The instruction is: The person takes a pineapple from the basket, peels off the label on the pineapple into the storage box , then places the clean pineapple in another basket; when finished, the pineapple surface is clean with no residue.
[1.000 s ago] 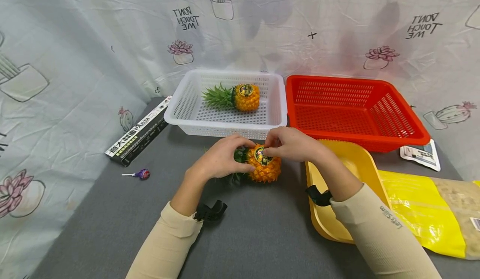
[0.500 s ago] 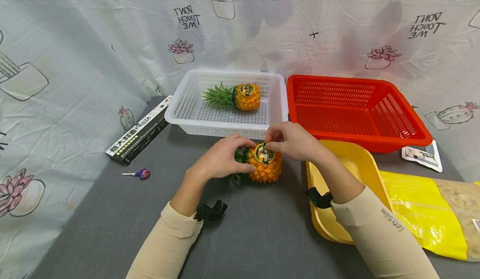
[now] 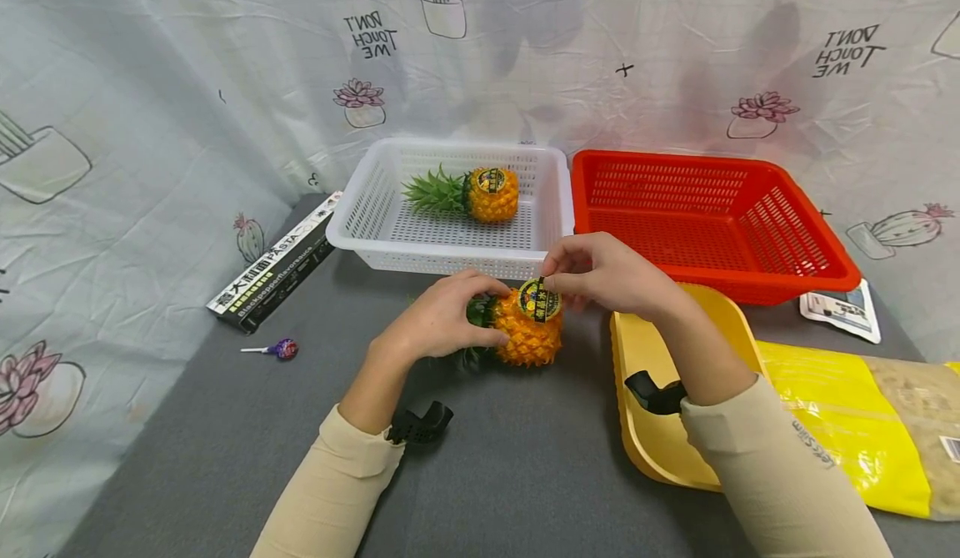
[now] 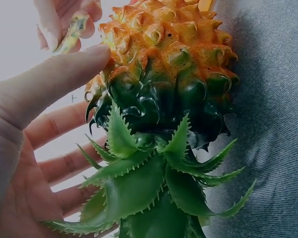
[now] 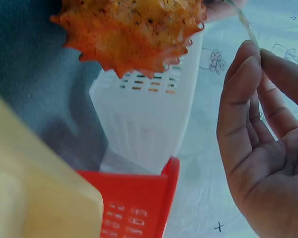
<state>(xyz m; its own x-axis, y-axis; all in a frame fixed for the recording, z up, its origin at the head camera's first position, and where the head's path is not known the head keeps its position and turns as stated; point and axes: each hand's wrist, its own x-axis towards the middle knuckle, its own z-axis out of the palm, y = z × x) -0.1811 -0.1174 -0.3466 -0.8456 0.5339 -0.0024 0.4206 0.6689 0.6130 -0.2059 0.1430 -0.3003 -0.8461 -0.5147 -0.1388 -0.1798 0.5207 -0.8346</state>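
Label [image 3: 538, 299] lifted off pineapple [image 3: 527, 337] | right hand [image 3: 607, 274] fingers pinch it | left hand [image 3: 435, 322] fingers grip pineapple crown end

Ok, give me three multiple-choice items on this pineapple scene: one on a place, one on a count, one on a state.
1. Where does the second pineapple lie?
A. in the white basket
B. in the red basket
C. on the yellow tray

2. How many pineapples are in view?
A. one
B. two
C. three

3. What is the right hand doing?
A. lying flat on the table
B. pinching the round label at the pineapple on the table
C. gripping the lollipop

Answers:
1 A: it lies on its side inside the white basket.
2 B: one in the basket, one under the left hand.
3 B: fingertips pinch the label's edge, shown by head and right wrist views.
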